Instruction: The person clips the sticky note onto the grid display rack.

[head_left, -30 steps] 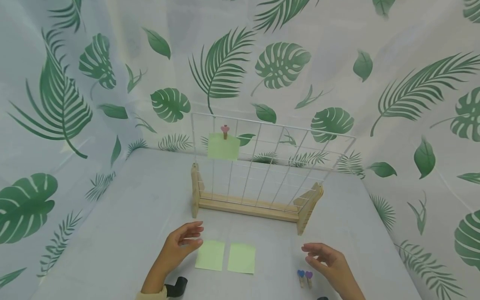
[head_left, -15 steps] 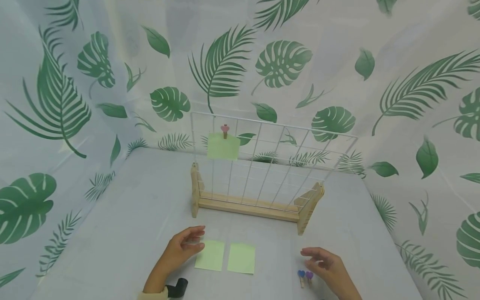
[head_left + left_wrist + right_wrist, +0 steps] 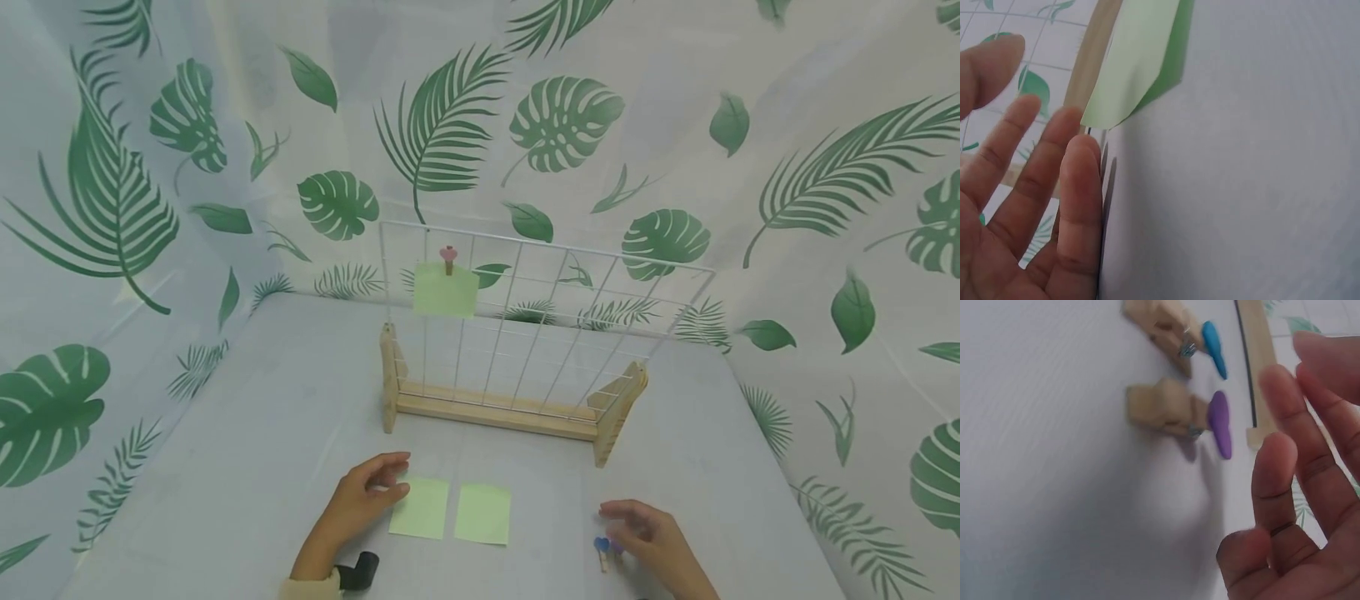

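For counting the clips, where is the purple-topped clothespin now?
The purple-topped clothespin is on the table, at the person's right, beside the blue-topped clothespin; in the head view, the right hand partly hides it.

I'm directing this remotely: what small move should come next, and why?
Probably lower the right hand to pinch the purple-heart clip: it is close to that hand, which holds nothing. A pink-heart clip pins one green note to the wire rack, while two loose notes lie on the table.

a cream sleeve (image 3: 309, 589) meets a black wrist camera (image 3: 364, 571).
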{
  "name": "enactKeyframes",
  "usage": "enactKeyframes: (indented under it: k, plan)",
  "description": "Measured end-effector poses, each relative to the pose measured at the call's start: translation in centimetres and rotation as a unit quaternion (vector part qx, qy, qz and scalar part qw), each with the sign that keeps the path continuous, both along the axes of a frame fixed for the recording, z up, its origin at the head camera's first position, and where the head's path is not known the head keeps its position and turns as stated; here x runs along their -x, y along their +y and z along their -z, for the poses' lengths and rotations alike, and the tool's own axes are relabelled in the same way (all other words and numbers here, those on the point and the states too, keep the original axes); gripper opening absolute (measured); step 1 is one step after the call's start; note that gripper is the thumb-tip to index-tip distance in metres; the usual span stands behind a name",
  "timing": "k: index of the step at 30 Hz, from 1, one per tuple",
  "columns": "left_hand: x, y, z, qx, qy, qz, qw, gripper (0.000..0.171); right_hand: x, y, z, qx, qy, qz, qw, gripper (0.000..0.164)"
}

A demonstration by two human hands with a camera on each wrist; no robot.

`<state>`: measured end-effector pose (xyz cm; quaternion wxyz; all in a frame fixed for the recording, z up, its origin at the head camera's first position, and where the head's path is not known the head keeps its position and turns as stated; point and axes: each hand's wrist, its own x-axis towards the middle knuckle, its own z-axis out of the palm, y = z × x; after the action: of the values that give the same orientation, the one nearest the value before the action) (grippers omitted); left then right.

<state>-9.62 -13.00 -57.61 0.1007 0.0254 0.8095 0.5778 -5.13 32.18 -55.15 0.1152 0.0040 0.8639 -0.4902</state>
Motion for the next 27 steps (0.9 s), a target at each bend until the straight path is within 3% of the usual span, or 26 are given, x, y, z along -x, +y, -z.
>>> enactKeyframes:
  k: [3,9,19,27]
  plan:
    - [0.0,0.2,0.1,0.015,-0.003,-0.013,0.9998,0.045,0.2,-0.2,0.3,-0.025,-0.035,0.020,0.999,0.031]
    - [0.1,0.4,0.4,0.029,0.002,-0.025,0.9993,0.041,0.4,-0.8,0.8,-0.069,-0.057,0.056,0.994,0.031]
    - [0.1,0.8,0.3,0.081,0.019,-0.050,0.9953,0.035,0.1,-0.7,0.9,-0.074,-0.040,0.028,0.996,0.033]
    - [0.5,1.1,0.4,0.141,0.032,-0.050,0.9882,0.022,0.0,-1.3,1.1,-0.134,-0.051,0.065,0.988,0.028]
